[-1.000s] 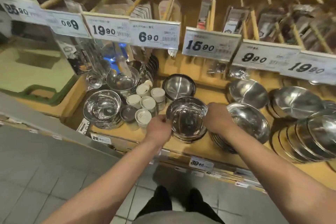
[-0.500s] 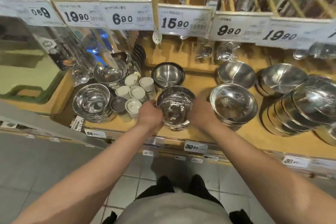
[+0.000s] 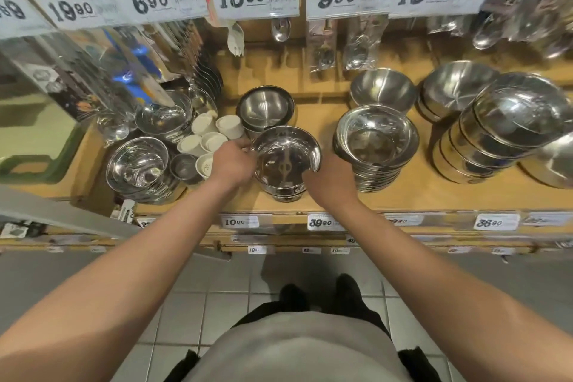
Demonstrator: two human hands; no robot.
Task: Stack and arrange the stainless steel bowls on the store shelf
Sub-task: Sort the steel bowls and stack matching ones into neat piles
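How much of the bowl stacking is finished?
Partly. A tall stack of shiny steel bowls already stands neatly at the right. The left hand and right hand grip the middle steel bowl stack. The leaning row of steel bowls probably needs tidying.

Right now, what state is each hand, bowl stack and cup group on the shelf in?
Left hand: grips the left rim of the top bowl.
Right hand: grips its right rim.
Centre bowl stack: upright, nested, held at both sides.
Dark-rimmed bowl: upright, behind that stack.
Right-hand stack: upright, nested, untouched.
Far-right stacks: tilted, leaning.
White cups: upright, clustered.
Left bowl stack: upright, untouched.
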